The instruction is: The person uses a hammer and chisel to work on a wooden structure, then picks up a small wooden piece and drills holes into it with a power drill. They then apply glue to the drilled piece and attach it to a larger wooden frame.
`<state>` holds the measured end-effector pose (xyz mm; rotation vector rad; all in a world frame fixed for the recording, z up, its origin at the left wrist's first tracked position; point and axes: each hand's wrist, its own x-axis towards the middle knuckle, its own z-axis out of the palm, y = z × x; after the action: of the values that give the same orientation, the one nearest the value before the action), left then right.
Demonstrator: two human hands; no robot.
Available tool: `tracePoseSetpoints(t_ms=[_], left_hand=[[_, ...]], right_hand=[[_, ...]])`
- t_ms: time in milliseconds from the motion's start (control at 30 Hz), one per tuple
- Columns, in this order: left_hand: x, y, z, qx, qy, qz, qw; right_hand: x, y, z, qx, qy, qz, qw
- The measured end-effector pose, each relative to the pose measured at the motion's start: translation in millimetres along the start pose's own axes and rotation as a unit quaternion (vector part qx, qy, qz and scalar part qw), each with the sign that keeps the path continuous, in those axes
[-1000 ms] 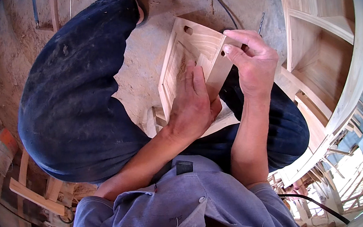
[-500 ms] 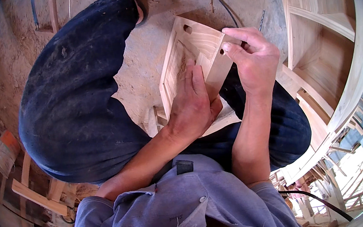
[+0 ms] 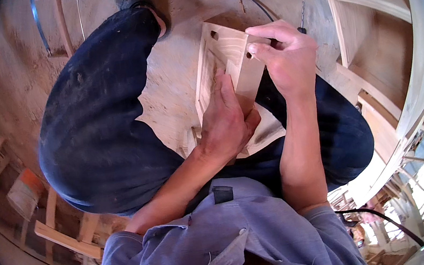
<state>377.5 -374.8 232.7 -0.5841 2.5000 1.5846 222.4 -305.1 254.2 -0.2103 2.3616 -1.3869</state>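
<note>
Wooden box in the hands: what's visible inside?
Part of the left hand, reaching into the wooden box, and the bare-wood end panel with a hole. The hand covers the near interior; what's there can't be seen.

Wooden box (image 3: pixel 248 76) – pale tan, wavy grain; trousers (image 3: pixel 93 116) – dark navy

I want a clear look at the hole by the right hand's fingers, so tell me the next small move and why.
I'd probably draw the right hand back slightly: its fingers sit right at the hole in the box, while the left hand grips the box and could likely steady it alone.
</note>
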Motion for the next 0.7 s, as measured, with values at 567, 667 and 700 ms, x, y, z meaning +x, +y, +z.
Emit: tracePoseSetpoints(t_ms=[567, 667, 700], left_hand=[[-2.9, -3.0, 0.2, 0.021, -0.006, -0.023, 0.999], [-1.1, -0.7, -2.3, 0.012, -0.02, -0.04, 0.999], [-1.9, -0.5, -2.4, 0.013, -0.019, -0.045, 0.999]], right_hand=[[-4.9, -2.9, 6.5, -0.005, 0.027, -0.011, 1.0], [-5.3, -3.2, 6.1, -0.007, 0.02, -0.007, 1.0], [-6.3, -1.5, 6.5, -0.005, 0.015, 0.001, 1.0]])
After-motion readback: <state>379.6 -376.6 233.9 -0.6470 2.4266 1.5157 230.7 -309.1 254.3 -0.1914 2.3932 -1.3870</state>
